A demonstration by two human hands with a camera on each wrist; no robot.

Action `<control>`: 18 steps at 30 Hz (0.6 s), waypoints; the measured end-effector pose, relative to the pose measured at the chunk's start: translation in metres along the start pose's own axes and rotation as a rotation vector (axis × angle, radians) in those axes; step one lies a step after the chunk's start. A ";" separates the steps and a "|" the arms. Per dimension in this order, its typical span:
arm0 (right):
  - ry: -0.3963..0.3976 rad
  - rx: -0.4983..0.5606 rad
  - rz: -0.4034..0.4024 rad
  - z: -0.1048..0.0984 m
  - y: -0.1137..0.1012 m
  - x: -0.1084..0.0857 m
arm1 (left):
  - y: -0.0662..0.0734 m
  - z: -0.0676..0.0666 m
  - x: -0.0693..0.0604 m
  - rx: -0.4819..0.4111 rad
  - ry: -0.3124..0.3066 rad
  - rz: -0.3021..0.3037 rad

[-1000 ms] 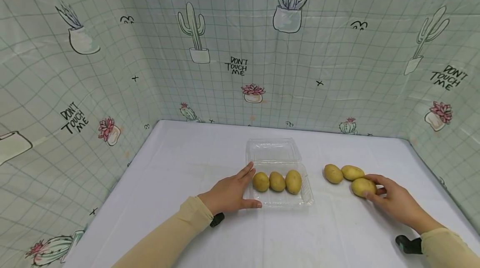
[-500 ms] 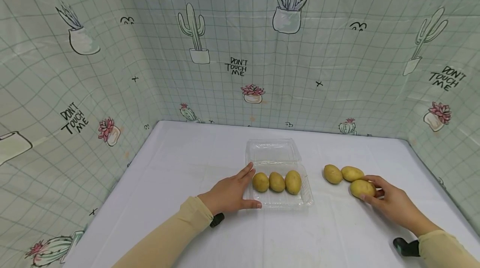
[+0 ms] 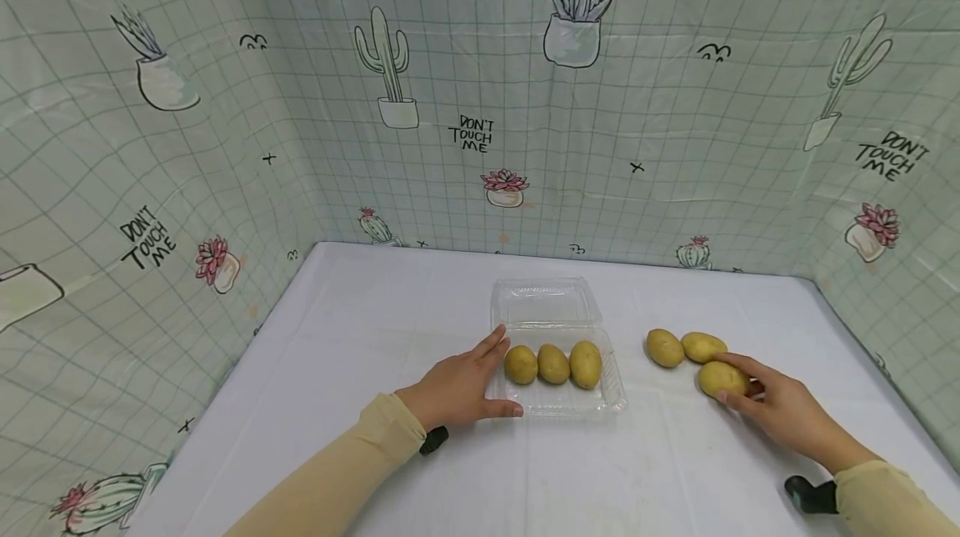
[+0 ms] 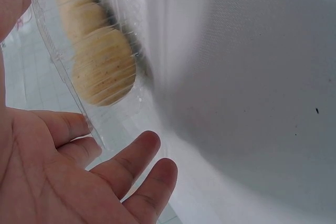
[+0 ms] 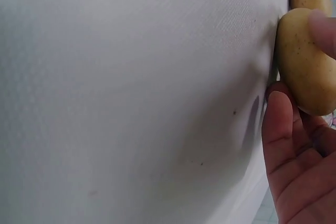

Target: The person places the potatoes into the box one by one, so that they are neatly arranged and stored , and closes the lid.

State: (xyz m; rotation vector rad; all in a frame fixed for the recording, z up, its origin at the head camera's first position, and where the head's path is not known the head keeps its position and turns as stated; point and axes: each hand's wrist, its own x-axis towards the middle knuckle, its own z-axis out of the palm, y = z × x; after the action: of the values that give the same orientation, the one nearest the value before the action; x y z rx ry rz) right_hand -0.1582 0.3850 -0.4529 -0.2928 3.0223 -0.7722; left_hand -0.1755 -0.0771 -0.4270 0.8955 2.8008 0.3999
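Observation:
A clear plastic clamshell box (image 3: 551,405) lies with its lid folded back, three potatoes (image 3: 553,364) in a row in its base. My left hand (image 3: 459,387) rests against the box's left side, fingers spread and fairly straight; the left wrist view shows fingertips at the rim. On the right, my right hand (image 3: 787,412) holds a yellow potato (image 3: 722,379) between thumb and fingers. Just behind it lie two more potatoes, an oval one (image 3: 703,347) and a rounder one (image 3: 664,348). The right wrist view shows the thumb on the held potato (image 5: 304,61), fingers beneath.
A white cloth covers the table (image 3: 585,479). Behind and at both sides hangs a grid-patterned curtain (image 3: 465,45) printed with cacti. Each wrist carries a black device, the right one (image 3: 810,495) near the table's front right.
My right hand and the potato in it have shifted slightly left, and the thumb has come further over the potato. My left hand and the box stay put.

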 end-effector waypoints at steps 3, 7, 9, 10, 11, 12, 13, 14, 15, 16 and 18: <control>-0.004 -0.003 -0.002 -0.001 -0.002 0.001 | 0.000 0.000 0.000 0.001 0.005 0.005; -0.001 -0.001 -0.008 -0.001 -0.003 0.000 | 0.000 0.000 0.000 0.001 0.007 0.007; 0.003 0.001 -0.011 -0.001 -0.004 0.000 | 0.000 0.000 0.000 0.001 0.006 0.006; 0.004 0.002 -0.012 -0.001 -0.005 0.000 | 0.000 0.000 0.000 -0.001 0.005 0.005; 0.006 0.002 -0.014 -0.001 -0.005 0.000 | 0.000 0.000 0.000 -0.002 0.006 0.005; 0.007 0.000 -0.016 -0.001 -0.005 0.000 | 0.000 0.000 0.000 -0.004 0.006 0.006; 0.007 0.000 -0.018 -0.002 -0.005 0.000 | 0.000 0.000 -0.001 -0.005 0.007 0.007; 0.009 -0.001 -0.020 -0.001 -0.005 -0.001 | 0.000 -0.001 -0.001 -0.006 0.008 0.008; 0.010 0.000 -0.022 -0.001 -0.005 -0.001 | 0.000 -0.001 -0.001 -0.009 0.011 0.009; 0.010 0.001 -0.024 -0.001 -0.005 -0.001 | 0.001 -0.001 -0.001 -0.010 0.010 0.008; 0.010 0.005 -0.025 -0.001 -0.004 -0.001 | 0.001 -0.001 -0.001 -0.009 0.010 0.005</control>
State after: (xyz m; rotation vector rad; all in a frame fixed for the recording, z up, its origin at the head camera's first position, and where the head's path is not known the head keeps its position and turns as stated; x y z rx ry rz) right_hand -0.1565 0.3818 -0.4504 -0.3288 3.0314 -0.7852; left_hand -0.1747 -0.0772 -0.4261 0.9019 2.8035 0.4188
